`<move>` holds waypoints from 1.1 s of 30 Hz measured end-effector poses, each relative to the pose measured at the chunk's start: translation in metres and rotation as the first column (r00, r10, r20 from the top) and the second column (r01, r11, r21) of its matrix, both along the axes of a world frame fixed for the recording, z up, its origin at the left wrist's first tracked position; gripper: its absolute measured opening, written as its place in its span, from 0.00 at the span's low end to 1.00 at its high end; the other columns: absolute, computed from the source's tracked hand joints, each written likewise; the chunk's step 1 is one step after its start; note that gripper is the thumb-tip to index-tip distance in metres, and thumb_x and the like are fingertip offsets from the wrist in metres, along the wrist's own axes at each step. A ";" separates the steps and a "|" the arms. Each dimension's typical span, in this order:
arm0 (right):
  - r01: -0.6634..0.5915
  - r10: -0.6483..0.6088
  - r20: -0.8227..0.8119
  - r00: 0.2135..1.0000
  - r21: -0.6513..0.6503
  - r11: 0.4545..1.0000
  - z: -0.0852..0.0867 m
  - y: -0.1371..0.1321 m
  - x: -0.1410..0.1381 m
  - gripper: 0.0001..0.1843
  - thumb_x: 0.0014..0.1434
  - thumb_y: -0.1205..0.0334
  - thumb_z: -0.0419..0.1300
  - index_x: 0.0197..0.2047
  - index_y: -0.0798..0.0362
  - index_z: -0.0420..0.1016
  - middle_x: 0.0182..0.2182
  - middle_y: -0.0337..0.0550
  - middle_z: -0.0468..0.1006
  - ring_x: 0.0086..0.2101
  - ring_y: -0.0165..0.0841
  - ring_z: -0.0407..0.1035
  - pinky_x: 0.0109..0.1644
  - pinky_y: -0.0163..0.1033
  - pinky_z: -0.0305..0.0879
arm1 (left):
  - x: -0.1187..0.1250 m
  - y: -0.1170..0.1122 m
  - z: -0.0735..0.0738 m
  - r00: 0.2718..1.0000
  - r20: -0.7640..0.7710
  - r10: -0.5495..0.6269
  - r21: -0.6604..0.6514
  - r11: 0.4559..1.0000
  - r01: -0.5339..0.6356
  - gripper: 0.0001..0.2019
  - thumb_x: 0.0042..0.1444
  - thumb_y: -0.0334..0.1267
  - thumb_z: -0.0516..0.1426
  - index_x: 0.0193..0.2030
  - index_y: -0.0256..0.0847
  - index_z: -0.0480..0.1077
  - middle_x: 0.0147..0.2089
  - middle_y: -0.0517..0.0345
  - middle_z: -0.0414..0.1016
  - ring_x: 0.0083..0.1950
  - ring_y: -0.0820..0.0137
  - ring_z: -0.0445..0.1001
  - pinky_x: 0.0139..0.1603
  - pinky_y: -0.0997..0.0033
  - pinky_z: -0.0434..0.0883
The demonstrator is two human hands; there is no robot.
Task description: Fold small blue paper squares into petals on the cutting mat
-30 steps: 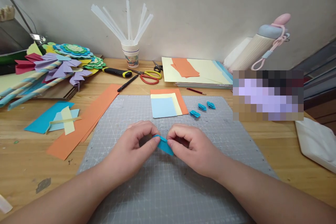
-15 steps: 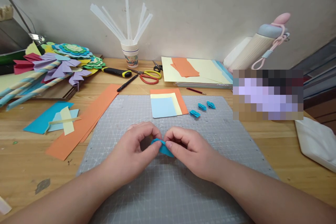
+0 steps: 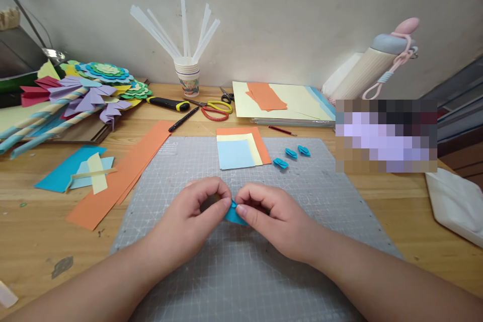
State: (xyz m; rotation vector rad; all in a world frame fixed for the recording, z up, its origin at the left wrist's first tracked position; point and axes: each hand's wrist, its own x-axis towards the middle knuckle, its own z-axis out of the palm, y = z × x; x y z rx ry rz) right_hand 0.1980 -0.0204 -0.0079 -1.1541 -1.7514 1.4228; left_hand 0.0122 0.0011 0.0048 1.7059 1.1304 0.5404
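Note:
A small piece of blue paper (image 3: 235, 217) is held between both hands above the grey cutting mat (image 3: 181, 282). My left hand (image 3: 196, 214) pinches its left edge between thumb and fingertips. On the other side my right hand (image 3: 275, 219) is closed on its upper right part, thumb on top. The paper looks folded along its top, though fingers cover much of it. Three small folded blue paper pieces (image 3: 280, 163) lie on the mat, beyond the right hand. Straight ahead sits a stack of square sheets, with light blue paper (image 3: 236, 154) on top of yellow and orange.
Orange paper strips (image 3: 124, 176) and blue paper (image 3: 68, 168) lie left of the mat. Behind are a utility knife (image 3: 168, 103), a pen (image 3: 183, 119), scissors (image 3: 217, 109) and a paper cup (image 3: 188, 83) of white strips. Paper flowers (image 3: 86, 90) fill the back left; a bottle (image 3: 366, 73) leans back right.
Both hands keep their pinch on the blue paper. My left fingertips have shifted slightly, and the paper's left end now shows less. Everything else stays in place.

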 end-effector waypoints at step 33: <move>0.119 -0.143 -0.167 0.976 -0.145 0.982 0.000 0.002 -0.003 0.08 0.58 0.62 0.57 0.28 0.53 0.66 0.23 0.34 0.65 0.26 0.27 0.59 0.30 0.34 0.56 | 0.000 -0.002 0.000 0.999 -0.038 0.013 0.118 0.993 -0.008 0.10 0.59 0.42 0.52 0.29 0.42 0.66 0.32 0.60 0.72 0.38 0.66 0.69 0.39 0.67 0.64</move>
